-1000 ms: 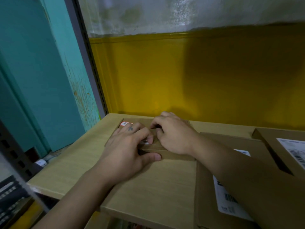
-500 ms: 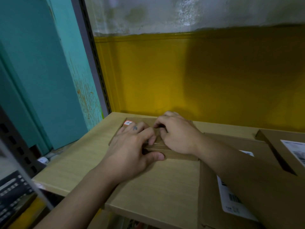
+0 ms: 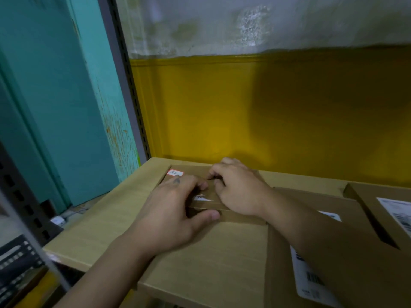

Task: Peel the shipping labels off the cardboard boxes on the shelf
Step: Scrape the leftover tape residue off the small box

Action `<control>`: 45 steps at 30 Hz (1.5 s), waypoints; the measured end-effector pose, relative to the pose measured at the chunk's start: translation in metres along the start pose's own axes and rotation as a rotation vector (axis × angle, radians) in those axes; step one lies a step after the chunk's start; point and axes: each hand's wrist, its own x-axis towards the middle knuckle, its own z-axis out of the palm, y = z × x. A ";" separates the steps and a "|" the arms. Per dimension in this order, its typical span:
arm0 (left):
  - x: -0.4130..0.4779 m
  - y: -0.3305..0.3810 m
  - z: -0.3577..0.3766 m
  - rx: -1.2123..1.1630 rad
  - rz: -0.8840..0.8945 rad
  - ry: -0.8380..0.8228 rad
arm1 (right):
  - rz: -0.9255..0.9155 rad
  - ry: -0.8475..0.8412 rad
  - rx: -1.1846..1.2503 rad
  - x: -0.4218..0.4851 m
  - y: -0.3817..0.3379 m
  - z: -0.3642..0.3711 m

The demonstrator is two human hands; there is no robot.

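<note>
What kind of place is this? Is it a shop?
Probably a storeroom or packing area, not a shop floor. There's a slotted metal rack post, a plain wooden shelf, and flat cardboard boxes with barcode shipping labels.

A yellow panel [image 3: 266,112] fills the centre and right, with a stained whitish wall [image 3: 244,25] above it. A grey slotted post [image 3: 124,85] runs down the upper left beside a teal wall [image 3: 55,96]. Black perforated strips [image 3: 15,261] and a small white object [image 3: 58,220] sit at lower left.
</note>
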 end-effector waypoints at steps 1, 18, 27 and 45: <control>-0.001 0.001 -0.001 -0.005 0.015 -0.004 | 0.001 0.003 -0.002 0.000 0.000 0.000; 0.044 -0.007 -0.060 0.103 -0.017 -0.443 | -0.040 0.015 0.022 -0.004 -0.002 -0.003; 0.060 0.000 -0.059 0.247 0.097 -0.573 | -0.059 0.029 -0.019 -0.004 -0.002 -0.005; 0.051 -0.008 -0.058 0.265 0.242 -0.500 | -0.069 0.039 -0.007 -0.003 -0.001 -0.002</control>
